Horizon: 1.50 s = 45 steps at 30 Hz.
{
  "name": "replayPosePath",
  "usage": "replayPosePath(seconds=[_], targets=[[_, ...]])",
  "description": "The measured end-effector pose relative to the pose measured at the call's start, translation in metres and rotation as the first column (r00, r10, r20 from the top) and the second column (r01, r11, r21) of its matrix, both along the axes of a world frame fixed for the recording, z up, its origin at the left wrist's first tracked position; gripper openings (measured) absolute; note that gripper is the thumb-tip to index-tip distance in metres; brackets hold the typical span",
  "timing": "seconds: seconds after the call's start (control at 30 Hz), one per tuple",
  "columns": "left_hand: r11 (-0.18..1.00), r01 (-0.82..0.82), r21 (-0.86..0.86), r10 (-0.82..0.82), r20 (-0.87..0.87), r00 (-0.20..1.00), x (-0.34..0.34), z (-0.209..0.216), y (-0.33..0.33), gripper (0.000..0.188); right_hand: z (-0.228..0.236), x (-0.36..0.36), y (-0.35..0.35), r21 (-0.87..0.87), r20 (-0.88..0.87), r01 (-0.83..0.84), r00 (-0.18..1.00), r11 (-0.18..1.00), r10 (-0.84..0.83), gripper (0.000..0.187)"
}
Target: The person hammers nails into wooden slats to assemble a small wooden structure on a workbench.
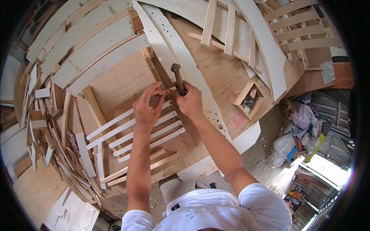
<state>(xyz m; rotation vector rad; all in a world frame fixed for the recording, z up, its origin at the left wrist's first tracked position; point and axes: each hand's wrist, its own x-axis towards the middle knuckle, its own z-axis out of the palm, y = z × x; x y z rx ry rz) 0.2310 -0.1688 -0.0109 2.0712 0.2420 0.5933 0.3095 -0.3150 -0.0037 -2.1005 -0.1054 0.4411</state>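
My right hand (187, 101) is closed round a hammer (178, 77), whose dark metal head points away from me. My left hand (148, 106) has its thumb and finger pinched together, and their tips meet the fingertips of my right hand. Whatever lies in that pinch is too small to make out. Just below my hands, several white-faced wooden slats (145, 134) lie side by side like a rack on the plywood worktop (123, 77). Two bare wood strips (144, 169) rest nearer to me.
A small wooden box (243, 92) of nails sits to the right. Curved white slatted panels (98, 46) stand at the far left, above piled wood offcuts (63, 158). More slatted frames (300, 30) lie at the far right. Plastic bags (287, 146) rest beyond the table's right edge.
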Motion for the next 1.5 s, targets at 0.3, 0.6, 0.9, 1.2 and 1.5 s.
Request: replayPosePath(seconds=[0.3,0.6,0.9,1.2,1.5], targets=[[1.000,0.015,-0.022,-0.016,-0.034,0.999,0.003,-0.001,-0.004,0.062,-0.026,-0.008,-0.022,0.032,0.336,0.037,0.941,0.999,-0.045,0.042],[0.998,-0.001,-0.057,-0.003,-0.074,0.997,-0.002,-0.002,-0.002,0.070,0.069,-0.054,-0.043,0.227,-0.123,-0.088,0.985,0.970,0.118,0.053],[0.991,0.008,-0.132,-0.015,-0.052,0.999,-0.002,-0.010,-0.001,0.083,0.081,-0.053,-0.032,0.067,-0.141,-0.221,0.963,0.973,0.229,0.048],[0.970,-0.043,-0.240,-0.004,-0.192,0.981,-0.004,0.000,-0.001,0.119,0.063,-0.064,-0.033,0.000,0.075,-0.255,0.964,0.967,0.254,0.046],[0.983,-0.051,-0.177,0.023,-0.158,0.987,0.001,0.001,0.000,0.109,0.077,-0.066,-0.031,0.074,0.113,-0.195,0.976,0.978,0.186,0.047]])
